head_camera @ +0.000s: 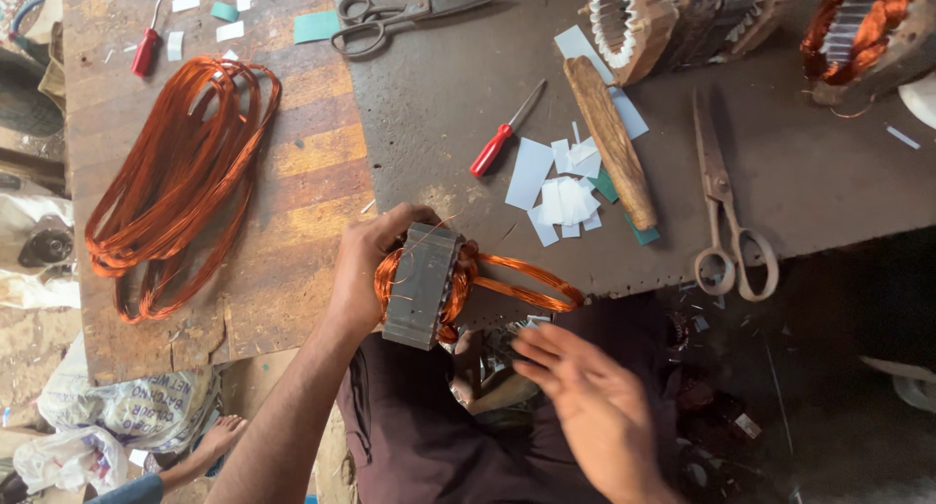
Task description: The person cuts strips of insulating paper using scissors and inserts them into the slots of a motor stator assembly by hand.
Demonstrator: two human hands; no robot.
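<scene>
My left hand (366, 265) grips a grey metal motor stator (421, 285) at the near edge of the dark metal sheet (448, 104). Copper wire windings bulge from both faces of the stator, and a loop of copper wire (531, 282) trails out to its right. My right hand (585, 397) hovers below and right of the stator, over my lap, fingers spread and holding nothing; it looks blurred.
A big copper wire coil (180, 177) lies on the wooden board (312, 163) at left. On the sheet are a red screwdriver (502, 134), white paper pieces (565, 197), a wooden stick (612, 143), two scissors (726, 212) (385, 21) and other stators (673, 17) (863, 31).
</scene>
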